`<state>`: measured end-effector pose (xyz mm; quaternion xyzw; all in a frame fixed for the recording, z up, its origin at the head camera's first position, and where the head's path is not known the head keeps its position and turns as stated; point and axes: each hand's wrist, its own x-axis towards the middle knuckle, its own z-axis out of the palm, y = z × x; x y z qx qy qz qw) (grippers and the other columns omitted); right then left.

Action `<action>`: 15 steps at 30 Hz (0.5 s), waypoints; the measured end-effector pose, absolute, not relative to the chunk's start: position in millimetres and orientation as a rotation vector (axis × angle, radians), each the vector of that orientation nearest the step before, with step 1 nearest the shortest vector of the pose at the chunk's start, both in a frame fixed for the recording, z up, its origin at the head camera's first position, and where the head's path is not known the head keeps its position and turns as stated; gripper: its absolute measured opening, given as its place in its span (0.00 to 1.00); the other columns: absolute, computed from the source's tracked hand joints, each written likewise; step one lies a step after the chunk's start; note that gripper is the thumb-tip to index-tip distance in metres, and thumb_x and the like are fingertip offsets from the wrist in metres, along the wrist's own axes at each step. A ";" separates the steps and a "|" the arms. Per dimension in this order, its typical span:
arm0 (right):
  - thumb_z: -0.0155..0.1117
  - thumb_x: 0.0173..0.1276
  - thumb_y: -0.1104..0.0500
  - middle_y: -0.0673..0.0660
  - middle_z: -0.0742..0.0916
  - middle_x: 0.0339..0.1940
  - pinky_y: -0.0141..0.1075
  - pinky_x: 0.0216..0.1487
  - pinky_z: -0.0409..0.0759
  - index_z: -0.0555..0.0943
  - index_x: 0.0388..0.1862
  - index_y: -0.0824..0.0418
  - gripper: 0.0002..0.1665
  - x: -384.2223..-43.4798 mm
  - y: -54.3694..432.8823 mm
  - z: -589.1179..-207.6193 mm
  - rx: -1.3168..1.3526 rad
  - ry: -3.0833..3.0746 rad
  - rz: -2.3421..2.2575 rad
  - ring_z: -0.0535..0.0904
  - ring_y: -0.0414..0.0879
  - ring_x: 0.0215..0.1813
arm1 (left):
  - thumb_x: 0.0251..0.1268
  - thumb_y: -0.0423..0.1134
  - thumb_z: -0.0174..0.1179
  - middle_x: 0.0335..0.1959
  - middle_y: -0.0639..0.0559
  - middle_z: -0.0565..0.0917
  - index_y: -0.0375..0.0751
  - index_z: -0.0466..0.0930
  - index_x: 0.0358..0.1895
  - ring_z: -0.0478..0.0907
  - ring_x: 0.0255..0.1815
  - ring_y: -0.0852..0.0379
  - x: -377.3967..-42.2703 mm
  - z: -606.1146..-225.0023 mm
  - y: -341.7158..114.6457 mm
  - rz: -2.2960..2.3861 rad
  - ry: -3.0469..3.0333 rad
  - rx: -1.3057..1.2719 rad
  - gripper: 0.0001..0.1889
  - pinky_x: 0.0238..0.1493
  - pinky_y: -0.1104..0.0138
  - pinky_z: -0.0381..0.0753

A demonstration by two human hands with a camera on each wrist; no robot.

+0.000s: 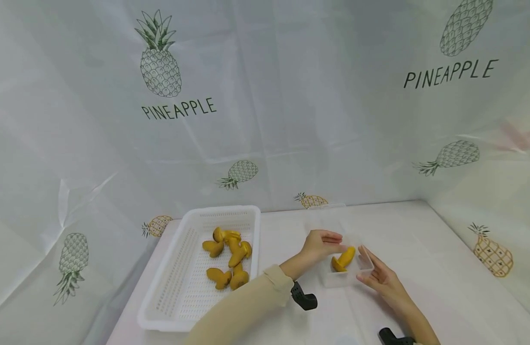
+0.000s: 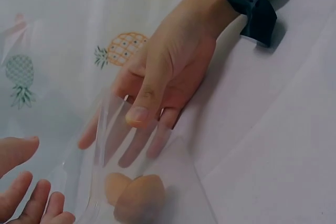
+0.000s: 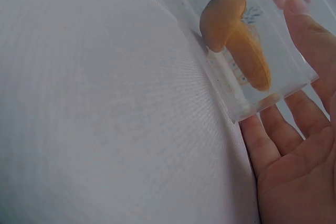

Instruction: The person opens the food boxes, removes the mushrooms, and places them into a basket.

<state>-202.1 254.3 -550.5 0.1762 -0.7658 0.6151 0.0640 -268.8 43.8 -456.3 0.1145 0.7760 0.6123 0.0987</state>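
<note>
A clear plastic box (image 1: pixel 334 281) stands on the table, its lid (image 1: pixel 323 218) folded open behind it. One yellow-brown mushroom (image 1: pixel 343 261) lies inside; the right wrist view shows its rounded cap and stem. Over the box's back left side reaches my left hand (image 1: pixel 321 243), fingers extended and holding nothing. In the left wrist view those fingers are apart from the mushroom (image 2: pixel 140 200). My right hand (image 1: pixel 383 278) spans the box's right end, with fairly straight fingers beside its wall. The right thumb (image 3: pixel 310 32) is near the rim; whether it presses there is unclear.
To the left stands a white perforated basket (image 1: pixel 161 302) with several similar mushrooms (image 1: pixel 236 254). My left forearm crosses in front of its right side. A pineapple-printed sheet (image 1: pixel 291 120) hangs behind the white table (image 1: pixel 455 306).
</note>
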 end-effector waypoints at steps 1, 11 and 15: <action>0.66 0.69 0.67 0.68 0.63 0.76 0.22 0.47 0.77 0.55 0.80 0.62 0.45 -201.7 254.2 -550.2 0.528 -2.316 1.856 0.68 0.27 0.64 | 0.54 0.30 0.75 0.39 0.50 0.89 0.32 0.87 0.45 0.85 0.39 0.63 -268.3 -456.7 45.9 1.805 2.300 0.330 0.14 0.44 0.71 0.84; 0.66 0.70 0.66 0.64 0.62 0.78 0.19 0.56 0.72 0.55 0.81 0.62 0.46 -203.1 255.5 -552.0 0.497 -2.343 1.884 0.63 0.23 0.68 | 0.54 0.33 0.75 0.44 0.52 0.87 0.32 0.85 0.50 0.82 0.51 0.53 -263.9 -457.8 66.1 1.718 2.342 0.146 0.19 0.55 0.67 0.81; 0.66 0.69 0.68 0.59 0.63 0.78 0.20 0.57 0.72 0.54 0.80 0.64 0.46 -204.0 256.3 -553.1 0.520 -2.314 1.911 0.62 0.24 0.69 | 0.53 0.35 0.76 0.45 0.53 0.87 0.35 0.85 0.51 0.80 0.54 0.52 -263.0 -458.1 76.1 1.648 2.382 0.054 0.20 0.58 0.63 0.79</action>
